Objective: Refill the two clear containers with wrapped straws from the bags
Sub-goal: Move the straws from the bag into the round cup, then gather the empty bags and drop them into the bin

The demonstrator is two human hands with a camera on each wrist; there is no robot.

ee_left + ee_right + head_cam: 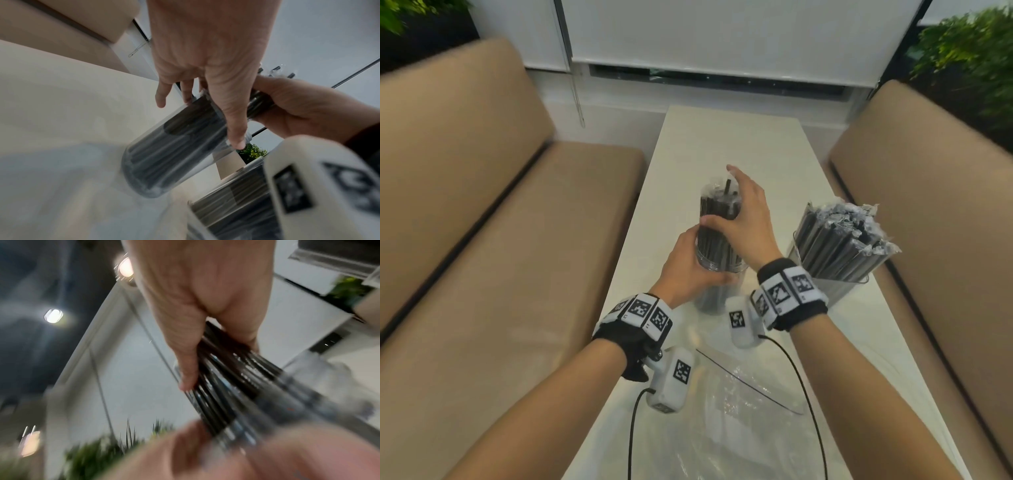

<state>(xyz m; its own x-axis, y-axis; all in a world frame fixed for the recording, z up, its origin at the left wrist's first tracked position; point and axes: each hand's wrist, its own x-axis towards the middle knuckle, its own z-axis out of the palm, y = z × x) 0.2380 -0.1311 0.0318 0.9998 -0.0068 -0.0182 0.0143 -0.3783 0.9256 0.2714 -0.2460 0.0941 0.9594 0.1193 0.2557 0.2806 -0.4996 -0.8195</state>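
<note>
On the white table (729, 144) stands a round clear container (714, 298) packed with black wrapped straws (719, 205). My left hand (688, 263) grips the container near its rim; the left wrist view shows the thumb lying along the container (164, 162). Above it, my right hand (739, 219) is wrapped round the top of the straw bundle, index finger raised. In the blurred right wrist view, thumb and fingers hold the straws (226, 378). To the right, a second, square clear container (835, 291) holds more wrapped straws (839, 236) that lean right.
A crumpled clear plastic bag (739, 411) lies on the table's near end beneath my wrists. Beige sofas flank the table on the left (482, 205) and right (935, 205). A white roller blind (722, 34) and green plants (969, 58) stand behind.
</note>
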